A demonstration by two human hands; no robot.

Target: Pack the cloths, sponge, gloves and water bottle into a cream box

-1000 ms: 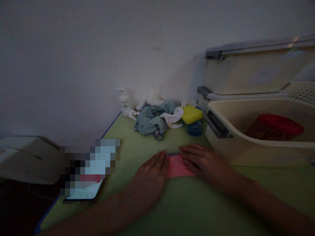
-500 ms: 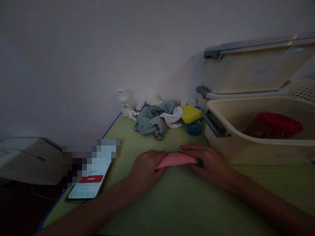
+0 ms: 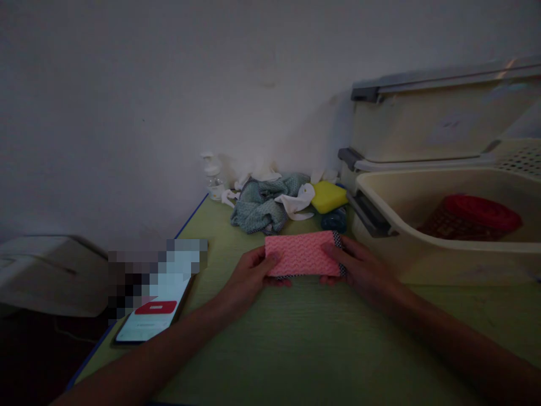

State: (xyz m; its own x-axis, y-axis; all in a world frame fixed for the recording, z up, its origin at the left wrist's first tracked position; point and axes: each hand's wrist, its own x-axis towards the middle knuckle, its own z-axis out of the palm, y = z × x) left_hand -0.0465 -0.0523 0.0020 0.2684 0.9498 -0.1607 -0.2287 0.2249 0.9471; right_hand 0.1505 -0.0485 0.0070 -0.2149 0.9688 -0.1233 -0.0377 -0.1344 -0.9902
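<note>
A folded pink cloth [image 3: 301, 255] with a dark checked edge is held up off the green table [image 3: 304, 344], tilted towards me. My left hand [image 3: 250, 275] pinches its left end, thumb on top. Gripping its right end is my right hand [image 3: 358, 266], fingers curled under the cloth. Both hands are closed on it at the middle of the table.
A phone [image 3: 153, 316] with a lit screen lies at the table's left edge. At the back lie a grey-green cloth [image 3: 260, 210], white rags [image 3: 296, 202], a yellow sponge [image 3: 328, 196], a blue lid [image 3: 333, 220] and a small bottle [image 3: 211, 172]. A cream bin [image 3: 422, 248] holding a red basket [image 3: 473, 217] stands right.
The pink cloth lay flat under both hands, then was folded over. Both hands now grip its ends and have lifted it slightly, farther from me.
</note>
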